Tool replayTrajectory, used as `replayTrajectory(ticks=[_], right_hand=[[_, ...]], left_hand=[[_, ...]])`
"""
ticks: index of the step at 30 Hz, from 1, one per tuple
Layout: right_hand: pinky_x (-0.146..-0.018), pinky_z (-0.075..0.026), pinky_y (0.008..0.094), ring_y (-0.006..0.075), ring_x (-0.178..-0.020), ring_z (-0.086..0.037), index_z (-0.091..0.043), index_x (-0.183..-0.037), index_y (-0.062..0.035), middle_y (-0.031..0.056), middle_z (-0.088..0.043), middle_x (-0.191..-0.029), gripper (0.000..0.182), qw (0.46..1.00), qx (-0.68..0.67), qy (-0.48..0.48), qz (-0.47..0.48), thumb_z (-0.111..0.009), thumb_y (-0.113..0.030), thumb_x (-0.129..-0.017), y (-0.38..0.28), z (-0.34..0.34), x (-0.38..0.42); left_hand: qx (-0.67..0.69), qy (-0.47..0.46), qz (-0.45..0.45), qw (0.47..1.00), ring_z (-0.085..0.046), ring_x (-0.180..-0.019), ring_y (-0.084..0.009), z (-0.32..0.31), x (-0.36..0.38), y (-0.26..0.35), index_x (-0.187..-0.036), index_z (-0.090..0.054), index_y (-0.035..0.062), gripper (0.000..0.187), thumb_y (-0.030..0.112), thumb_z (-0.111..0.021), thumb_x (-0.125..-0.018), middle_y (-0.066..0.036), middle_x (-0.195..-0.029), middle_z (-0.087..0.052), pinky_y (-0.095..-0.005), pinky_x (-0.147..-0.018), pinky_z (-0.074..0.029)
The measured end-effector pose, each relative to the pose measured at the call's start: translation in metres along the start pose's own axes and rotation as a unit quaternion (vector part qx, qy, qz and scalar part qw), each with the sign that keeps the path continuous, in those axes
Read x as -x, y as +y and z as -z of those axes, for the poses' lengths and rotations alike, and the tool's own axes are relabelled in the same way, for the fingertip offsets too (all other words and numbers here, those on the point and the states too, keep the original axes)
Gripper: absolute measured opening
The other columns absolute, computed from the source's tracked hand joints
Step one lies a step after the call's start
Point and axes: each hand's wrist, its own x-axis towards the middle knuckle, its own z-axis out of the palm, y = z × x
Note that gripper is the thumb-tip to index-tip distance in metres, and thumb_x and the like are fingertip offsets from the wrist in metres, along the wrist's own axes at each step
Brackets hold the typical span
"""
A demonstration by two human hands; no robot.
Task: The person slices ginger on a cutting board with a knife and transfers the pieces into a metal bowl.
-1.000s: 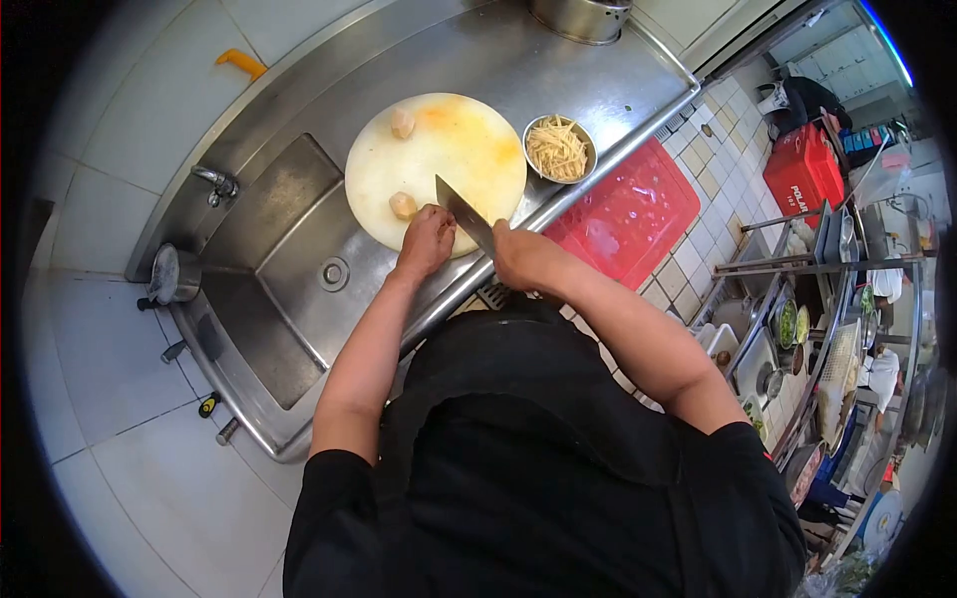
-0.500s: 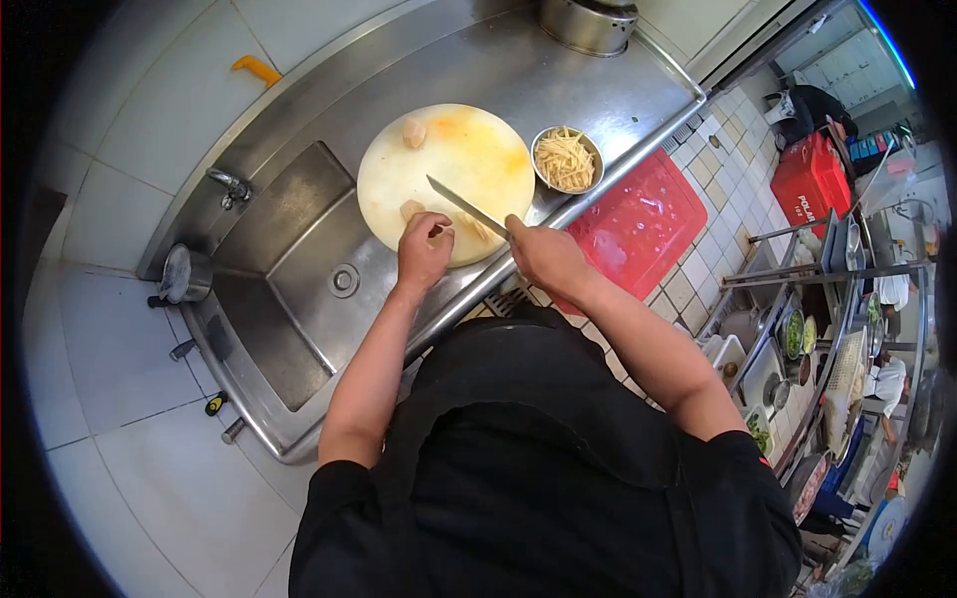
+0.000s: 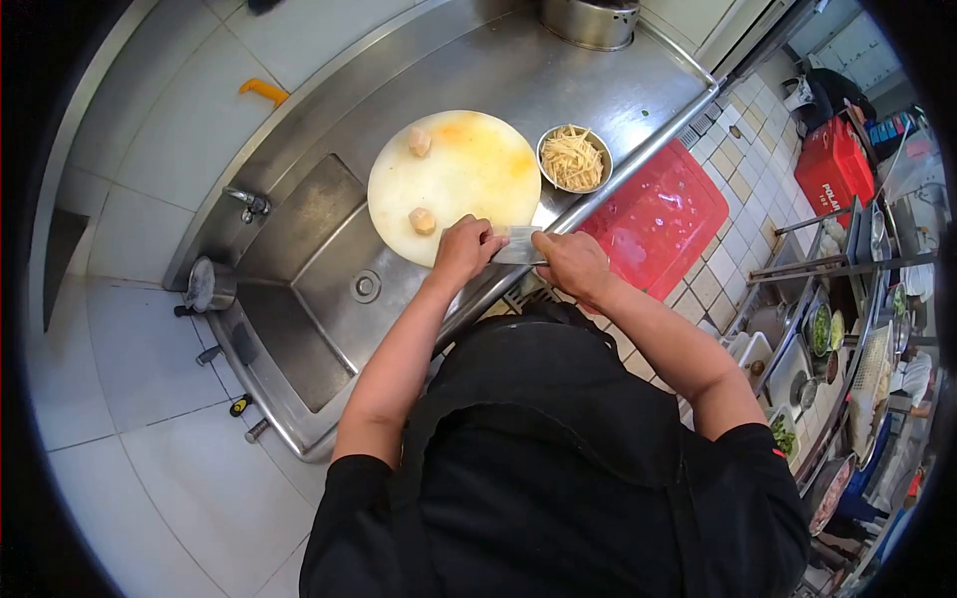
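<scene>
My right hand (image 3: 576, 266) grips a kitchen knife (image 3: 518, 246) whose broad blade is turned flat at the near edge of the round white cutting board (image 3: 394, 189). My left hand (image 3: 466, 249) meets the other end of the blade, its fingers curled and pressed together; I cannot tell what they hold. Left of that hand lies a pale, peeled chunk (image 3: 423, 221) of vegetable. A second pale chunk (image 3: 419, 142) rests near the board's far edge. Just right of the board stands a metal bowl (image 3: 606, 171) full of pale cut strips (image 3: 570, 157).
A steel sink (image 3: 319, 289) with a tap (image 3: 246, 202) lies left of the board. The counter's raised rim (image 3: 638, 164) runs close to my body. Below it on the floor is a red board or lid (image 3: 663, 224). A metal pot (image 3: 590, 22) stands at the back.
The knife has swung from pointing across the board to lying flat at its near edge. My left hand has moved right to the blade, away from the nearer chunk. The cut strips there are now hidden.
</scene>
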Motion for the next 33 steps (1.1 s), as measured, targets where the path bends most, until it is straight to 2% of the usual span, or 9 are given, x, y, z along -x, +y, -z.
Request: replayTrajectory(ticks=[10, 12, 14, 16, 18, 21, 23, 28, 33], right_hand=[[-0.071, -0.053, 0.0474, 0.0365, -0.08, -0.069, -0.052, -0.106, -0.0075, 0.013, -0.067, -0.086, 0.038, 0.998, -0.022, 0.005, 0.056, -0.076, -0.022, -0.08, 0.015, 0.02, 0.045], [-0.072, -0.053, 0.0479, 0.0379, -0.081, -0.068, -0.052, -0.106, -0.0069, 0.0141, -0.067, -0.087, 0.037, 0.998, -0.047, 0.002, 0.052, -0.074, -0.022, -0.081, 0.017, 0.035, 0.062], [-0.073, -0.053, 0.0491, 0.0407, -0.083, -0.067, -0.053, -0.106, -0.0044, 0.0174, -0.067, -0.088, 0.029, 0.99, -0.126, -0.026, -0.064, -0.069, -0.022, -0.088, 0.017, 0.045, 0.076], [-0.072, -0.053, 0.0491, 0.0424, -0.083, -0.066, -0.054, -0.105, -0.0033, 0.0197, -0.066, -0.086, 0.026, 0.977, -0.181, -0.025, -0.11, -0.066, -0.022, -0.092, 0.027, 0.035, 0.079], [-0.071, -0.053, 0.0492, 0.0442, -0.083, -0.065, -0.055, -0.105, -0.0022, 0.0221, -0.065, -0.085, 0.024, 0.958, -0.238, -0.022, -0.157, -0.063, -0.022, -0.095, 0.04, 0.007, 0.079], [-0.062, -0.053, 0.0458, 0.0379, -0.067, -0.067, -0.057, -0.102, -0.0008, 0.0202, -0.065, -0.077, 0.024, 0.945, -0.28, 0.041, -0.163, -0.059, -0.024, -0.099, 0.06, -0.028, 0.066], [-0.048, -0.047, 0.0363, 0.0169, -0.051, -0.058, -0.056, -0.098, -0.0018, 0.0084, -0.057, -0.065, 0.022, 0.83, -0.49, -0.055, -0.262, -0.056, -0.024, -0.103, 0.052, -0.031, 0.053], [-0.049, -0.05, 0.0367, 0.0197, -0.05, -0.061, -0.06, -0.108, 0.0008, 0.0113, -0.064, -0.071, 0.028, 0.831, -0.503, -0.107, -0.21, -0.054, -0.025, -0.101, 0.041, -0.074, 0.019], [-0.052, -0.051, 0.0369, 0.021, -0.053, -0.062, -0.06, -0.102, 0.0033, 0.0098, -0.064, -0.069, 0.027, 0.813, -0.543, -0.133, -0.161, -0.056, -0.023, -0.099, 0.029, -0.078, -0.005]], left_hand=[[-0.037, 0.023, 0.084, 0.995, -0.064, -0.078, -0.03, 0.005, -0.007, -0.021, -0.08, -0.07, 0.0003, 0.03, 0.029, -0.077, -0.087, -0.015, -0.084, -0.066, -0.0415, -0.074, -0.051], [0.051, 0.118, 0.143, 0.981, -0.064, -0.082, -0.0319, 0.011, -0.007, -0.025, -0.08, -0.07, 0.0011, 0.027, 0.027, -0.076, -0.087, -0.016, -0.086, -0.066, -0.0424, -0.076, -0.05], [0.074, 0.123, 0.155, 0.977, -0.066, -0.091, -0.0328, 0.003, -0.008, -0.037, -0.093, -0.072, 0.0009, 0.022, 0.023, -0.07, -0.091, -0.018, -0.097, -0.068, -0.0423, -0.084, -0.051], [0.029, 0.193, 0.049, 0.98, -0.065, -0.106, -0.0352, -0.009, -0.008, -0.043, -0.108, -0.071, -0.0007, 0.025, 0.02, -0.063, -0.096, -0.02, -0.109, -0.068, -0.0424, -0.095, -0.05], [0.017, 0.129, 0.04, 0.991, -0.058, -0.123, -0.0374, -0.023, -0.006, -0.044, -0.125, -0.064, -0.0028, 0.034, 0.018, -0.056, -0.099, -0.024, -0.129, -0.062, -0.0424, -0.108, -0.043], [0.012, 0.126, 0.077, 0.989, -0.034, -0.143, -0.0449, -0.049, -0.005, -0.027, -0.146, -0.043, -0.0036, 0.056, 0.026, -0.056, -0.1, -0.031, -0.154, -0.035, -0.0478, -0.12, -0.028], [-0.015, 0.141, 0.091, 0.986, -0.029, -0.145, -0.0464, -0.063, -0.009, -0.015, -0.148, -0.037, -0.0043, 0.061, 0.029, -0.056, -0.1, -0.032, -0.156, -0.03, -0.0496, -0.121, -0.025], [-0.086, 0.16, 0.139, 0.974, -0.024, -0.147, -0.048, -0.076, -0.028, 0.0, -0.149, -0.033, -0.0087, 0.068, 0.034, -0.054, -0.101, -0.035, -0.157, -0.025, -0.0517, -0.122, -0.02], [-0.031, 0.224, 0.17, 0.959, -0.022, -0.149, -0.0456, -0.079, -0.034, -0.011, -0.147, -0.034, -0.0071, 0.052, 0.019, -0.044, -0.103, -0.031, -0.16, -0.024, -0.0504, -0.123, -0.02]])
